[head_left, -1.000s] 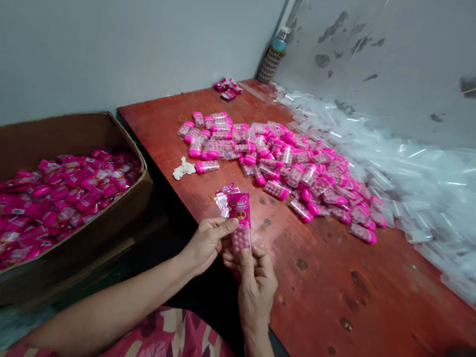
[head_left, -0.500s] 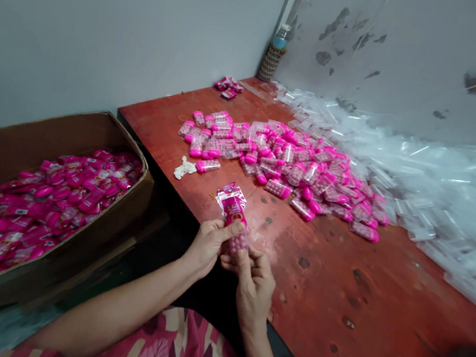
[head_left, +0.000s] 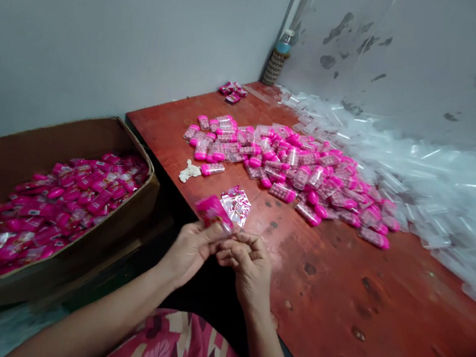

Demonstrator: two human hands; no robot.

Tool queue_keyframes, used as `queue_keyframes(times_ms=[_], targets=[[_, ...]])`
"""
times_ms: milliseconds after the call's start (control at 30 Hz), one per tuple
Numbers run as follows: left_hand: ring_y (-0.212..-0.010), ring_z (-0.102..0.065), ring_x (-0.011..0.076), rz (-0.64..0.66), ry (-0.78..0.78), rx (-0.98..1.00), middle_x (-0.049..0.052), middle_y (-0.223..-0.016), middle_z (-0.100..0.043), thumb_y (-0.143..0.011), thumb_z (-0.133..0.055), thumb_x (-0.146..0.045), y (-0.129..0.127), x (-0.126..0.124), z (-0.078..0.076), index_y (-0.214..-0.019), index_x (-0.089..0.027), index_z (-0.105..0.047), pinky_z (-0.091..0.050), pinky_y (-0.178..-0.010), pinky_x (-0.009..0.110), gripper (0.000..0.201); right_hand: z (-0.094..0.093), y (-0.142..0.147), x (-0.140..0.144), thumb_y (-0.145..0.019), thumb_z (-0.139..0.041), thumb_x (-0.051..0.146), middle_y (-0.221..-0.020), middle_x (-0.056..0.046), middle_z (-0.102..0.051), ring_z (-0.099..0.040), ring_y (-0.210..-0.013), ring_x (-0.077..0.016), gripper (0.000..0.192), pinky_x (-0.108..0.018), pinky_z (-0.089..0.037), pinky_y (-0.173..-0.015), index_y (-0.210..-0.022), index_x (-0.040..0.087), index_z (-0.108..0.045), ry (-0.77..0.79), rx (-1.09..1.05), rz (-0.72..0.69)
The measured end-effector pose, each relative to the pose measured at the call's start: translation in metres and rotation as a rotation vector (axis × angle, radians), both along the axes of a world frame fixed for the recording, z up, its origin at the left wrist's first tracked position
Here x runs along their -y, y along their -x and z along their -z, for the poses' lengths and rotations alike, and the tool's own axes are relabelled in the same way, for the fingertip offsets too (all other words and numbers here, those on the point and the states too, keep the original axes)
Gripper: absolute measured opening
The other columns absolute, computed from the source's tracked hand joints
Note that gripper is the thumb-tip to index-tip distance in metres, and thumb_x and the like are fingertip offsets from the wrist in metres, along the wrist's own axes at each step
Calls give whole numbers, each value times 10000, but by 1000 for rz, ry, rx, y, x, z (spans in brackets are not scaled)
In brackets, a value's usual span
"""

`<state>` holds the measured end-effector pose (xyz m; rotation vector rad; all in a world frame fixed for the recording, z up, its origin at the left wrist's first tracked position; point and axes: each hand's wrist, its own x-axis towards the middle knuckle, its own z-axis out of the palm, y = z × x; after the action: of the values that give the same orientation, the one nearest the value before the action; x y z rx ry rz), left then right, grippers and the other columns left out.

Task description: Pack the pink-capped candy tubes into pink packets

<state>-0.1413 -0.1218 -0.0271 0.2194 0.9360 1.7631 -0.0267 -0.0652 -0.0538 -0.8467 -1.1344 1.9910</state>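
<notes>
My left hand [head_left: 185,254] is closed around a small candy tube [head_left: 214,210] with a bright pink end and a pink printed sleeve. The tube tilts up to the left and is slightly blurred. At its lower end, the fingers of my right hand [head_left: 249,272] are pinched together against it; exactly what they grip is partly hidden. Just beyond my hands, a few flat pink-and-silver printed sleeves [head_left: 236,205] lie on the red table. Farther back is a big pile of clear candy tubes [head_left: 282,192] with pink caps and pink balls inside.
To the left stands a cardboard box [head_left: 152,202] holding many pink sleeved packs [head_left: 66,201]. Clear plastic pieces [head_left: 424,175] heap along the table's right side. A crumpled white scrap [head_left: 189,171], some pink packs [head_left: 232,91] and a bottle in a woven holder [head_left: 275,65] are on the red table [head_left: 317,308].
The candy tube has swung left and tilted, uncovering the flat sleeves on the table. Both hands have shifted a little left, and the right fingers have moved to the tube's lower end.
</notes>
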Motion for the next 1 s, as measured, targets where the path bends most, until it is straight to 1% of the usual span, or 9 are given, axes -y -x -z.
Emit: queue_keyframes(times_ms=[133, 200, 367, 467, 533, 633, 733, 833, 1000], targets=[[-970, -579, 207, -582, -57, -255, 75, -997, -647, -725, -463, -588, 69, 22, -14, -934, -195, -605, -456, -832, 356, 467, -3, 0, -8, -752, -608, 303, -704, -16, -669, -630, -552, -136, 218, -233, -507, -491, -893, 184, -490, -66, 60, 10], [-1018, -557, 227, -683, 32, -486, 114, -1104, -602, -737, -396, -622, 101, 23, -9, -1082, -182, -542, -424, -873, 397, 578, 0, -2, -11, -769, -589, 319, -691, -11, -657, -623, -547, -126, 192, -215, -496, -484, -872, 178, -507, -88, 104, 27], [-1226, -334, 295, -357, 531, -1471, 148, -1312, -415, -742, -541, -441, 140, -18, 36, -1188, -145, -492, -209, -1009, 475, 538, 4, -3, -9, -788, -559, 341, -688, -6, -633, -603, -539, -109, 175, -203, -481, -481, -825, 173, -526, -96, 152, -3], [-1237, -301, 322, -171, 687, -1776, 129, -1300, -435, -815, -451, -351, 147, -45, 58, -1155, -153, -533, -166, -994, 538, 402, 1, -6, -6, -784, -561, 344, -680, -6, -630, -597, -541, -107, 172, -201, -474, -487, -782, 175, -530, -103, 184, -22], [-1218, -337, 307, -159, 711, -1858, 93, -1244, -505, -832, -423, -321, 149, -52, 63, -1073, -187, -596, -173, -996, 530, 325, 0, -9, -7, -777, -569, 345, -676, -6, -629, -591, -535, -104, 176, -200, -469, -488, -761, 173, -533, -108, 206, -4], [-1216, -342, 296, -260, 657, -1908, 75, -1222, -528, -810, -471, -310, 142, -50, 60, -956, -210, -651, -165, -1010, 521, 253, 0, -13, -13, -768, -579, 345, -668, -7, -627, -585, -526, -105, 179, -204, -464, -487, -762, 171, -536, -115, 225, 24], [-1240, -313, 280, -308, 431, -1947, 109, -1278, -468, -788, -516, -299, 107, -46, 53, -1073, -183, -590, -194, -1015, 509, 316, 2, -15, -19, -763, -584, 342, -667, -7, -624, -583, -527, -109, 178, -207, -462, -486, -779, 171, -536, -116, 234, 27], [-1218, -362, 242, -77, 141, -2018, 108, -1247, -501, -811, -487, -311, 59, -50, 54, -1147, -168, -528, -269, -1007, 458, 368, 2, -16, -22, -764, -582, 335, -665, -5, -622, -579, -528, -107, 171, -206, -458, -494, -778, 171, -539, -125, 237, 19], [-1215, -361, 271, 31, 165, -2037, 101, -1222, -525, -811, -493, -255, 21, -62, 70, -1055, -160, -587, -293, -989, 488, 278, -1, -20, -28, -768, -570, 333, -658, 4, -615, -573, -544, -107, 158, -215, -452, -518, -774, 176, -552, -206, 278, 15]])
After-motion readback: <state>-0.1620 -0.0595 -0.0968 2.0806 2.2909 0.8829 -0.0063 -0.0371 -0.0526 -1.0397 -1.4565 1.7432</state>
